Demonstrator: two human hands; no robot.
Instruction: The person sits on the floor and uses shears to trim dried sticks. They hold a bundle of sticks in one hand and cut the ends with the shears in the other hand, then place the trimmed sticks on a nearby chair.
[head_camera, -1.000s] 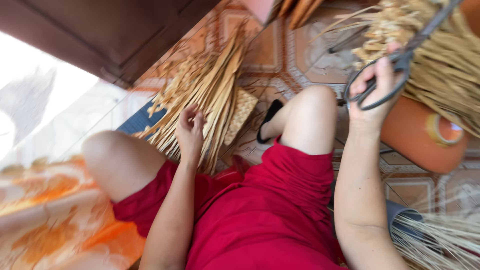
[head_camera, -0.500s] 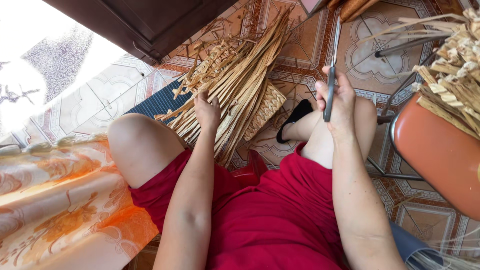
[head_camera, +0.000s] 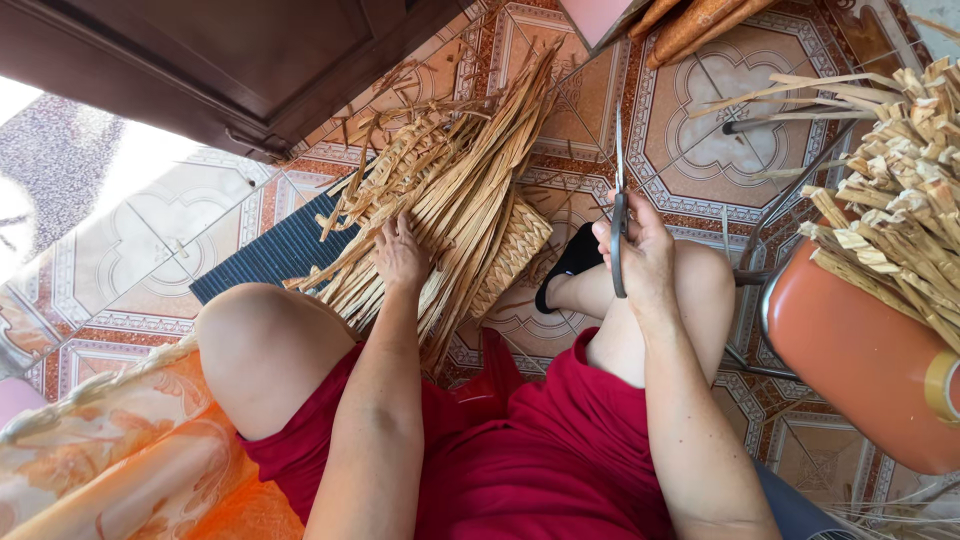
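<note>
**Scissors up, strips held ready for a trim**

The left hand (head_camera: 400, 255) lies flat with fingers spread on the bundle of long tan dried-leaf strips (head_camera: 470, 190), pressing them where they fan out over the floor just ahead of the knee. The right hand (head_camera: 640, 250) is closed around the handles of the grey metal scissors (head_camera: 618, 200), blades together and pointing away from the body, held clear of the strips and to their right. By the look of it, this is the pause between sorting and cutting: the strips are pinned, the tool is lifted. A cut would call for bringing the blades across to the bundle and opening them beside the left fingers, with care for those fingertips.

Under the bundle, beside the left hand, a small woven straw panel (head_camera: 510, 255) peeks out. Beyond the right hand stands an orange rounded seat (head_camera: 850, 350) heaped with more woven strips (head_camera: 900, 190). Patterned floor tiles (head_camera: 700, 150) lie beneath everything.
</note>
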